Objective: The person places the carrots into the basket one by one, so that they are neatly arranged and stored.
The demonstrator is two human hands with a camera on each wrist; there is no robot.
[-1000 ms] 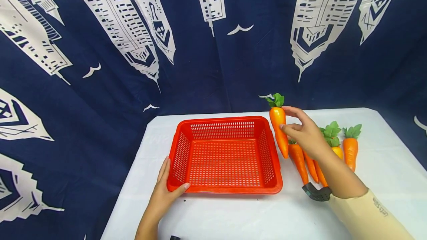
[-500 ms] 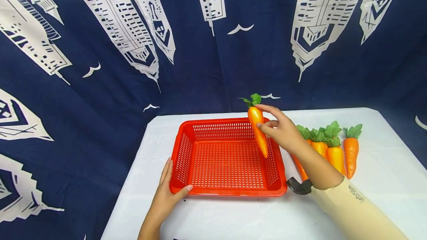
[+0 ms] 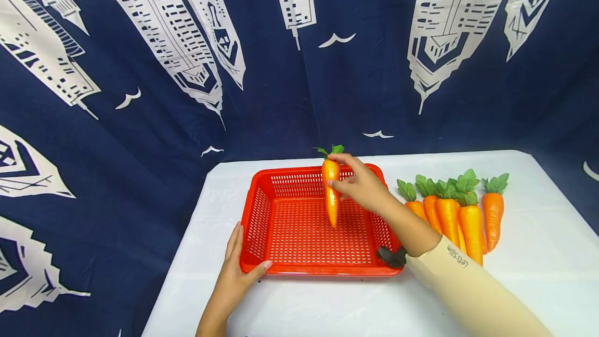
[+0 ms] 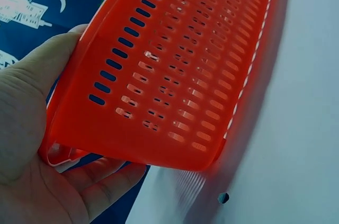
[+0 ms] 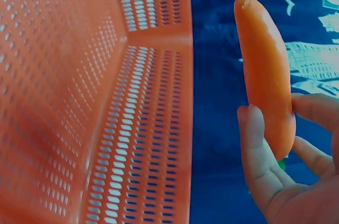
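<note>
My right hand [image 3: 362,185] pinches an orange carrot [image 3: 331,191] with green leaves between thumb and fingers. The carrot hangs upright over the red plastic basket [image 3: 295,243], leaves up and tip down. In the right wrist view the carrot [image 5: 265,60] lies between the thumb and fingertips, with the slotted basket wall [image 5: 132,128] beside it; most of its leaves are hidden there. My left hand [image 3: 234,269] holds the basket's near left corner. The left wrist view has that hand [image 4: 26,107] wrapped around the corner, thumb on one side of the rim and fingers on the other.
Several carrots [image 3: 447,217] with green leaves lie side by side on the white table [image 3: 327,306], right of the basket. A dark device [image 3: 392,257] sits at the right wrist, overlapping the basket's near right corner. Behind the table hangs a navy cloth [image 3: 281,108] with white buildings.
My right hand has carried the carrot leftward from beside the basket's right rim to over its interior. The basket has shifted slightly right, with the left hand still at its corner.
</note>
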